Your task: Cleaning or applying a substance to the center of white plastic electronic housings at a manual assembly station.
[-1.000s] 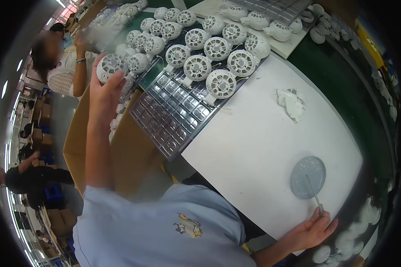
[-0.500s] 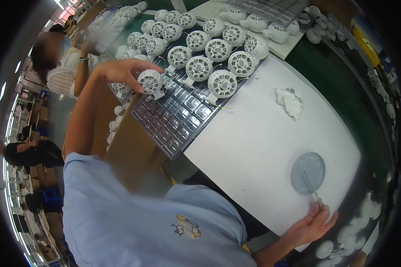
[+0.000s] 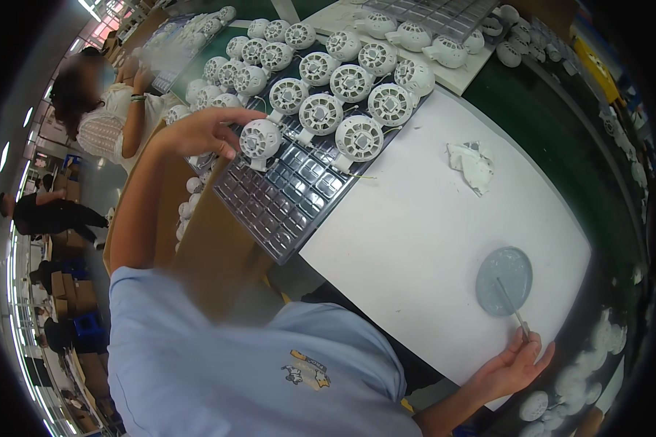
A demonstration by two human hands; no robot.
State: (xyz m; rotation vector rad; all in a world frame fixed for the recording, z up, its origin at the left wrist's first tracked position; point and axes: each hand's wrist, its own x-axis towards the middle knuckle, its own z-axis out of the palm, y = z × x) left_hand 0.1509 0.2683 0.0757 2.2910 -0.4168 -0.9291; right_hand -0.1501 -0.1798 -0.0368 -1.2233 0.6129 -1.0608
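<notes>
A white round vented housing (image 3: pixel 260 138) lies on the dark compartmented plastic tray (image 3: pixel 275 207), in line with several others of its kind. Beside it is my left hand (image 3: pixel 200 133), its thumb and forefinger spread apart around the near side of the housing, apparently with no grip on it. My right hand (image 3: pixel 514 366) pinches a thin stick-like tool (image 3: pixel 520 320). The far end of that tool rests in a shallow grey-blue round dish (image 3: pixel 497 269) on the white work sheet (image 3: pixel 408 269).
A crumpled white scrap (image 3: pixel 474 167) lies on the sheet. More housings (image 3: pixel 444 51) stand at the back, and blurred white parts (image 3: pixel 583 371) sit at the lower right. A cardboard box (image 3: pixel 219 255) is below the tray. At the left sits a co-worker (image 3: pixel 113 120).
The housing has been set on the tray, slightly to the right, and my left fingers have loosened from it. My right hand stays nearly still. A distant person has walked.
</notes>
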